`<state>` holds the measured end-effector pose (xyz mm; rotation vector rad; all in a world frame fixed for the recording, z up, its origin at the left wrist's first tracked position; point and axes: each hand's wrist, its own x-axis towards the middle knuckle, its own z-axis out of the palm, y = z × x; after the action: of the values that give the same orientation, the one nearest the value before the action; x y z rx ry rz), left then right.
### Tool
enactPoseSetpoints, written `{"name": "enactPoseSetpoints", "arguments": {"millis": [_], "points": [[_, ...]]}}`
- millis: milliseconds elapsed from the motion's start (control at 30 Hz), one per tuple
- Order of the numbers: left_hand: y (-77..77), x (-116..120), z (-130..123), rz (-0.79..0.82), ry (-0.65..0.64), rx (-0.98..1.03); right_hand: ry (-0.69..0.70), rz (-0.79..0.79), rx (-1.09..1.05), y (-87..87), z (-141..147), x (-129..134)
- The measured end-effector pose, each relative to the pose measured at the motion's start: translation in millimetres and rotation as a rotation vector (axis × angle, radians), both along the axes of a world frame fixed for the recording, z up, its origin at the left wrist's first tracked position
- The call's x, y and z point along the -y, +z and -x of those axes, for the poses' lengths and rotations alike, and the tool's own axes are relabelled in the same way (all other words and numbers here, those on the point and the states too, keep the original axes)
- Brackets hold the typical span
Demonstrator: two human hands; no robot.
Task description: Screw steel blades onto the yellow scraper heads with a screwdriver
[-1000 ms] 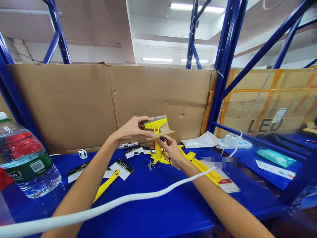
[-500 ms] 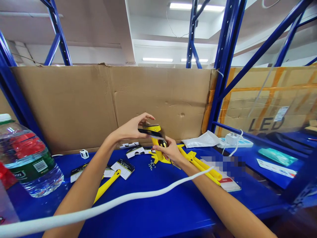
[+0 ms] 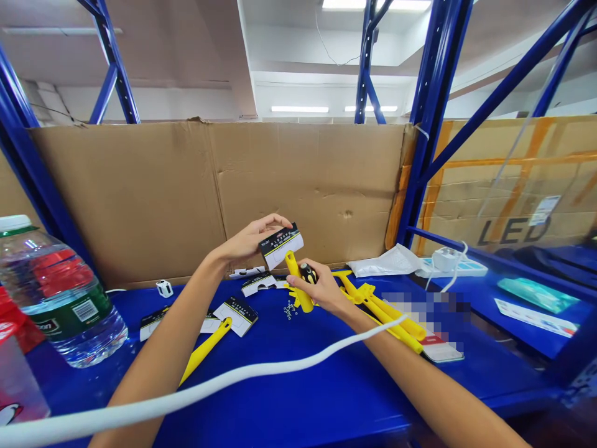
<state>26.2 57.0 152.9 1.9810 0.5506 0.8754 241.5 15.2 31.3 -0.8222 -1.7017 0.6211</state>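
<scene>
My left hand (image 3: 262, 236) pinches a black-and-white printed card (image 3: 282, 247) by its edges, tilted above the table. Just below the card, touching or very close to it, stands the top of a yellow plastic handle (image 3: 298, 283). My right hand (image 3: 325, 287) is closed around that handle. Also in its grip is a black-and-yellow screwdriver handle (image 3: 308, 272); its shaft is hidden. Small screws (image 3: 291, 309) lie loose beside the handle. More printed cards (image 3: 237, 316) lie to the left, one with another yellow handle (image 3: 205, 351) at its edge.
Several yellow handles (image 3: 396, 314) lie right of my right hand, near a white plastic bag (image 3: 386, 261). A large water bottle (image 3: 65, 311) stands left. A white cable (image 3: 261, 368) crosses the foreground. Cardboard (image 3: 303, 186) walls the back of the blue table (image 3: 289, 404).
The card in my left hand has turned from nearly edge-on to showing its printed face. It now sits above the yellow handle's end. My right hand keeps its hold.
</scene>
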Motion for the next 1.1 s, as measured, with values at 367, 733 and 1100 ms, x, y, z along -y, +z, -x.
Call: {"name": "enactPoseSetpoints", "arguments": {"millis": [367, 733, 1100], "points": [[8.9, 18, -5, -0.096, 0.037, -0.138, -0.15, 0.02, -0.06, -9.9, 5, -9], [4.4, -4, 10, -0.357, 0.129, -0.343, -0.051, 0.037, 0.047, -6.2, 6, -3], [-8.6, -15, 36, 0.069, -0.011, -0.445, 0.226, 0.282, 0.129, 6.2, -7, 7]]}}
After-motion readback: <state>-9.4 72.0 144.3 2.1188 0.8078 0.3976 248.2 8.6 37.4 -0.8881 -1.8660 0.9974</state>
